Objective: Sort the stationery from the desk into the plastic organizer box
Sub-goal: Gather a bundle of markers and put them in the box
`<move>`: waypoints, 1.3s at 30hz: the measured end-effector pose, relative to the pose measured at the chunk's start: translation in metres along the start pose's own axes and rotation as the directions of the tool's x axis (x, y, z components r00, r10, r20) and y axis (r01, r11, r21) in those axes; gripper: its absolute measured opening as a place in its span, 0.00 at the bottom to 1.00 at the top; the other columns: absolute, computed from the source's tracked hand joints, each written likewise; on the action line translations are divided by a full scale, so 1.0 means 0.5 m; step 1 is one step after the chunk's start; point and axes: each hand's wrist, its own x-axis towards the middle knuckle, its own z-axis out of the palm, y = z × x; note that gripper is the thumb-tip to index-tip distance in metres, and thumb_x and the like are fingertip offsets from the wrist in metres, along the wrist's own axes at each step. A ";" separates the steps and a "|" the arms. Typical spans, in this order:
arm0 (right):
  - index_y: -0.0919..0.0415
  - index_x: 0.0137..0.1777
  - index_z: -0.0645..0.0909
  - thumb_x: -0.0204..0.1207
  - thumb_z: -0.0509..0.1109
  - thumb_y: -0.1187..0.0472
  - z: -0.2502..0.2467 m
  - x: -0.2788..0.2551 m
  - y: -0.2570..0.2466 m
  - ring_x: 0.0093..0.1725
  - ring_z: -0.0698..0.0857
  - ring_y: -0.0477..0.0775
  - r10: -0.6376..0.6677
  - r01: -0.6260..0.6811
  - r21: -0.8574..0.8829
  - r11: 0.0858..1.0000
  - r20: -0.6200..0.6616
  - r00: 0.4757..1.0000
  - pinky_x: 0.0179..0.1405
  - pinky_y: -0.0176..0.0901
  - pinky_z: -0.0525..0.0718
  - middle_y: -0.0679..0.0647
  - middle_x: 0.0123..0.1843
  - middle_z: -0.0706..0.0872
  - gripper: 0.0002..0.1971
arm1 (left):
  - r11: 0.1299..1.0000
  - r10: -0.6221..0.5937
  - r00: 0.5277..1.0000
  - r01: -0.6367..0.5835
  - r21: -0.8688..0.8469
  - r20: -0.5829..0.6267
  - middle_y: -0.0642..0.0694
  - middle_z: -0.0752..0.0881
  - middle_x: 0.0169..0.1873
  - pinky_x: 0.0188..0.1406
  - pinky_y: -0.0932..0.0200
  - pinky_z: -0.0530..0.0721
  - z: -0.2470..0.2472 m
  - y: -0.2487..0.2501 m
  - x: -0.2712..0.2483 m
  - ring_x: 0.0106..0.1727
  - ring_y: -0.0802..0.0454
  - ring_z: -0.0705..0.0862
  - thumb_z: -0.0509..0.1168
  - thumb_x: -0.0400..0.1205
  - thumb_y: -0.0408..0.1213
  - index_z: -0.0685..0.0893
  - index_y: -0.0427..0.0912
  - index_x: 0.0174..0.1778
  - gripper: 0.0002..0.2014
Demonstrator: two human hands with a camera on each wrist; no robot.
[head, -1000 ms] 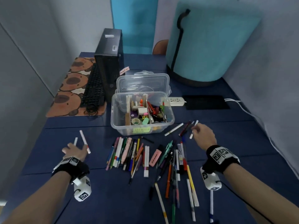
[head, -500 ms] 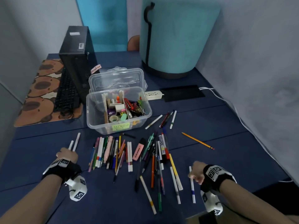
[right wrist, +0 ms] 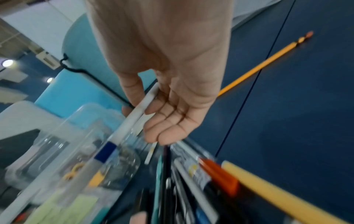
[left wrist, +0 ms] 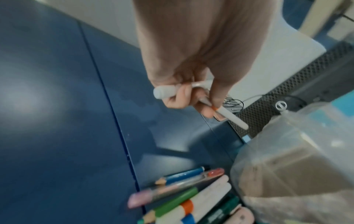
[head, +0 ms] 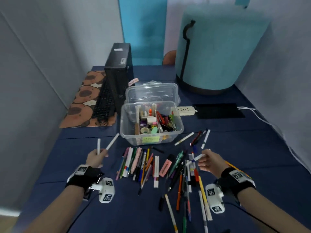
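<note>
Pens, light stiff slippery: left hand grips two white plastic markers low; right hand pinches one white blue-banded marker mid-barrel.

Left hand gripping two white pens, clear box right, pencils below

Motion blur smeared the organizer box and the pens in the right-wrist view. The yellow label on the box was unreadable. The picture's lower edge cut off several pens on the bench.
</note>
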 end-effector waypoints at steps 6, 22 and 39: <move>0.60 0.31 0.66 0.84 0.53 0.62 0.136 0.020 0.031 0.26 0.70 0.55 0.121 -0.121 -0.015 0.993 0.206 0.971 0.31 0.46 0.66 0.59 0.28 0.69 0.17 | 0.853 -0.105 0.914 0.285 -0.437 0.392 0.43 0.77 0.30 0.10 0.71 0.63 -0.014 0.010 -0.071 0.19 0.58 0.78 0.54 0.88 0.30 0.77 0.31 0.63 0.12; 0.66 0.41 0.74 0.78 0.66 0.67 0.288 0.044 0.007 0.17 0.61 0.48 0.069 0.080 -0.441 0.894 0.312 0.948 0.16 0.35 0.59 0.54 0.25 0.65 0.06 | 0.957 -0.119 0.957 0.183 -0.227 0.266 0.38 0.79 0.30 0.22 0.61 0.81 -0.013 0.000 -0.067 0.22 0.50 0.81 0.54 0.87 0.29 0.73 0.36 0.47 0.05; 0.63 0.53 0.82 0.78 0.65 0.54 0.542 0.076 0.049 0.50 0.86 0.57 -0.038 0.338 -0.792 0.508 0.371 0.928 0.47 0.46 0.83 0.63 0.56 0.87 0.13 | 0.808 -0.042 0.991 -0.043 0.588 0.130 0.49 0.81 0.41 0.41 0.61 0.73 0.034 -0.071 -0.001 0.43 0.49 0.80 0.71 0.75 0.48 0.72 0.47 0.42 0.14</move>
